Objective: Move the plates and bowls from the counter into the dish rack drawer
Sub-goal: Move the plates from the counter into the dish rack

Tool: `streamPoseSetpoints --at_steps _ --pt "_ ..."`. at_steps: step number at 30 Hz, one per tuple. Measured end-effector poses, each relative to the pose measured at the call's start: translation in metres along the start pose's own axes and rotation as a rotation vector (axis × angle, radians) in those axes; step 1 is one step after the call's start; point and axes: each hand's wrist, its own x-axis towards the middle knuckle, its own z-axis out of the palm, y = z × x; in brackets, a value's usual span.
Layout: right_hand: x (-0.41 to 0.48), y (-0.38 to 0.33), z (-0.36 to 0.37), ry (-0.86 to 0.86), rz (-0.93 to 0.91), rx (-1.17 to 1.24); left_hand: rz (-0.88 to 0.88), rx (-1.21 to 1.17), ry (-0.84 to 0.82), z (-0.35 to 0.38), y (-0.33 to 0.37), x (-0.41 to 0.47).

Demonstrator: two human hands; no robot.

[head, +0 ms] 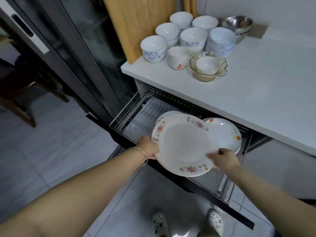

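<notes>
1. The stack of floral plates (pixel 183 144), seemingly a few deep, is handling as stiff, slick, breakable and weighty; opposite rims are offering the safest hold
2. It is hanging lower centre over the open dish rack drawer (pixel 136 117), left hand (pixel 147 147) gripping its left rim, right hand (pixel 224 159) pinching its lower right rim
3. Bowls (pixel 188 40) are waiting on the counter (pixel 256 82), upper right

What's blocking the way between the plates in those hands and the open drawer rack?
The left hand and right hand hold the flowered plate stack right above the dish rack drawer. Nothing visible blocks its left side; other plates already sit at its right, partly behind the stack.
</notes>
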Motion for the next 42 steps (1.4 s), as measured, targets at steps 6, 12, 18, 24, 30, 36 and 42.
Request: streamPoseSetpoints --at_steps 6,12,18,24,30,36,42 --pt "0.042 -0.011 0.061 0.001 0.061 0.063 -0.035 0.090 0.000 -0.032 0.010 0.080" --pt "0.099 -0.022 0.109 0.015 0.164 0.124 -0.091 0.234 -0.008 -0.042 0.018 0.167" --pt "0.153 -0.030 0.151 0.033 0.405 0.212 -0.099 0.433 -0.048 -0.039 0.032 0.251" --pt "0.203 -0.007 0.183 0.182 0.558 0.235 -0.022 0.644 -0.108 -0.013 0.030 0.333" --pt "0.235 0.012 0.213 0.344 0.642 0.166 0.045 0.820 -0.148 0.024 0.027 0.381" --pt "0.251 0.007 0.236 0.487 0.658 0.093 0.168 0.948 -0.088 0.037 0.033 0.394" --pt "0.260 0.004 0.235 0.543 0.738 0.244 0.089 0.740 -0.214 0.035 0.042 0.399"
